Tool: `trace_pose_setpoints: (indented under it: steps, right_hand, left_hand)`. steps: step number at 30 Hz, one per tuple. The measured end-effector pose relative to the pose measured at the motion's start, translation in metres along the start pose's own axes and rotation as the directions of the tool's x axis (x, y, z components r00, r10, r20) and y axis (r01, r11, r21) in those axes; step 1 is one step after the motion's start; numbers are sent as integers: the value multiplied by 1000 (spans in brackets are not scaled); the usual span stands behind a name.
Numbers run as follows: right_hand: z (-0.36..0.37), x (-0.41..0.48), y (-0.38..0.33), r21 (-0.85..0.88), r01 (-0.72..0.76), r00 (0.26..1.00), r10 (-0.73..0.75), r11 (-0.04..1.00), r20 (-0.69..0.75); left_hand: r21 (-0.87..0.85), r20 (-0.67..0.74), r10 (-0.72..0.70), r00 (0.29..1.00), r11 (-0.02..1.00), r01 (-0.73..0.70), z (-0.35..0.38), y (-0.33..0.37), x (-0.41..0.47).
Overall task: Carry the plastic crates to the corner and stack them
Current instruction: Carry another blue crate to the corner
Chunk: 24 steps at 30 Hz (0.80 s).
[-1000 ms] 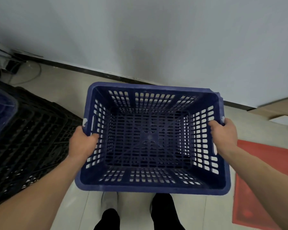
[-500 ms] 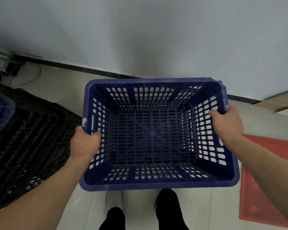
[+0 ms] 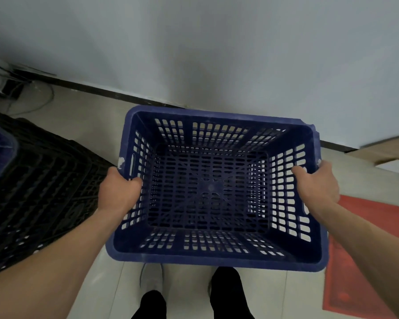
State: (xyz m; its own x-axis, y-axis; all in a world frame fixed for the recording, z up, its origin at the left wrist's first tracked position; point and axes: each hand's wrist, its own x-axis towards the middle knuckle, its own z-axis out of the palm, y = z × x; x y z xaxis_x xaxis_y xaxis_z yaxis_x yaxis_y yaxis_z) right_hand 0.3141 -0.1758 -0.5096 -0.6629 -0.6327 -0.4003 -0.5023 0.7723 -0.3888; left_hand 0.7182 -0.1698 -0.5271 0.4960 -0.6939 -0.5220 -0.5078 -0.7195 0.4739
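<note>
Left hand (image 3: 119, 194) and right hand (image 3: 316, 185) each grip one side rim of the blue crate (image 3: 217, 261), held above the floor by the wall.
Thumbs hook inside; fingers outside are hidden. Crate is empty with lattice walls and base, so I judge it light, stiff and not fragile. The handle slot just beyond the left thumb looks the surer hold. Black crate (image 3: 44, 192) sits on the floor to the left; its contents cannot be told.

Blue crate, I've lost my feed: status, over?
Left hand and right hand grip blue crate by its side walls. Crate empty, held above floor, facing wall. Black crates left, red mat right, neither touching.
</note>
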Motion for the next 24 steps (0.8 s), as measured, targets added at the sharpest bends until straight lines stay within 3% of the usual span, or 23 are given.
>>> trace_pose_setpoints:
  steps: [3, 15, 19, 24]
  right_hand:
    - [-6, 1, 9, 120, 14, 1000, -17, 993, 26]
    - [1, -2, 6, -95, -6, 1000, 3, 995, -29]
    - [0, -2, 4, -47, -23, 1000, 22, 999, -22]
    - [8, -2, 1, 20, -15, 1000, 16, 1000, -22]
  left_hand:
    - [-26, 37, 2, 999, 1000, -1, -2, 0, -4]
    - [50, -14, 12, 1000, 999, -11, 4, 2, -7]
    - [-1, 1, 72, 997, 997, -72, -5, 2, -2]
    - [62, -56, 105, 993, 993, -101, -8, 2, 8]
